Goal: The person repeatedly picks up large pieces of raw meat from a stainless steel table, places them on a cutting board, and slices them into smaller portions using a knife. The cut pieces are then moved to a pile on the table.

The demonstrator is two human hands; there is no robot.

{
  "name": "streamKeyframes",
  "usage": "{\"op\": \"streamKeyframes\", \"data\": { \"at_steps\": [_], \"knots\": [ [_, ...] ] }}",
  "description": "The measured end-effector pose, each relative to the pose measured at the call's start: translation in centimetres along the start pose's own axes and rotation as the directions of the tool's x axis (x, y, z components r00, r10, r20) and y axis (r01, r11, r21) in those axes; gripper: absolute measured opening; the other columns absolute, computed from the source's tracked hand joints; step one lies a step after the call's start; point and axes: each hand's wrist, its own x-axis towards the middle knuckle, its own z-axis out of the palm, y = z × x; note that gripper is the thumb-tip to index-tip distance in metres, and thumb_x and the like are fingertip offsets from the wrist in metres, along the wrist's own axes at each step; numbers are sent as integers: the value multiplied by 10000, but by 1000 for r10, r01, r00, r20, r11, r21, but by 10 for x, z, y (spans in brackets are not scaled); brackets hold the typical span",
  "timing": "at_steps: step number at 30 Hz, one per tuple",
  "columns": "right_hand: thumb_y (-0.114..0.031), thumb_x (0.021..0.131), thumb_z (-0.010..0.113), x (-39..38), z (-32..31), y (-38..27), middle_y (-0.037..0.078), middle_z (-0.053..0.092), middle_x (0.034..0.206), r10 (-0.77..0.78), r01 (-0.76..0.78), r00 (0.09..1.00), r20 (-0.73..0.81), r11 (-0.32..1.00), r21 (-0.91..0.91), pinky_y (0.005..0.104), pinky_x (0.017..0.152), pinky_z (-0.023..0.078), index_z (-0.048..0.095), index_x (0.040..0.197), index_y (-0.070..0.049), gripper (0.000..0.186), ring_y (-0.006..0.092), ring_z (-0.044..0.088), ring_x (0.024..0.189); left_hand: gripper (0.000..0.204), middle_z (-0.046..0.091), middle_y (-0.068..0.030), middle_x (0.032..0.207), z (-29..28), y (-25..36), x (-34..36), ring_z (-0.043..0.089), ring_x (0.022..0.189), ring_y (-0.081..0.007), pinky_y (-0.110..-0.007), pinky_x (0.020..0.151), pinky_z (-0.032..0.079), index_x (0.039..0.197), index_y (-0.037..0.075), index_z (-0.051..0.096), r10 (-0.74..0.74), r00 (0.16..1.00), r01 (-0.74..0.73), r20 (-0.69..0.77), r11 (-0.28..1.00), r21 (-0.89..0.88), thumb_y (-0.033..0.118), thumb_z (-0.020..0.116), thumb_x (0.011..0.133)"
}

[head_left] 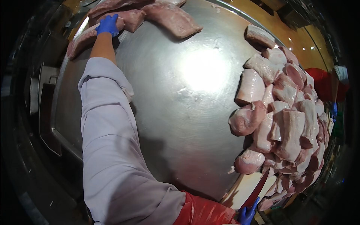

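My left arm stretches to the far left of the metal table. My left hand, in a blue glove, is closed over a long slab of raw pork loin. More long slabs of pale pink meat lie beside it along the far edge. Low at the right, close to my body, my blue-gloved right hand grips a knife, whose long blade looks reddish and points up and away. Its handle is mostly hidden in my fingers. Under the blade is a white cutting board.
A big heap of cut pork pieces covers the table's right side and reaches the cutting board. Beyond it at the right stands a person in red with a blue glove. Metal trays or bins stand off the left edge.
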Motion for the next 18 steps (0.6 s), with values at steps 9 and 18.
{"op": "streamKeyframes", "data": {
  "at_steps": [9,18],
  "knots": [
    [-55,995,564,11,7,20,35,599,748,-302,307,951,70,950,-65,274,495,425,131,1647,-36,783,94,472,561,319,682,-237,1078,56,-41,-97,620,1014,-473,-524,922,508,1060,16,670,156,815,-305,-558,934,-186,124,708,762],
    [28,929,462,14,1,71,40,584,651,-443,448,892,85,892,-52,290,539,466,63,1673,-127,858,114,524,547,494,560,-190,1002,21,-36,-475,541,1005,-447,-524,916,461,1004,36,551,64,896,-304,-439,810,-501,248,844,668]
  ]
}}
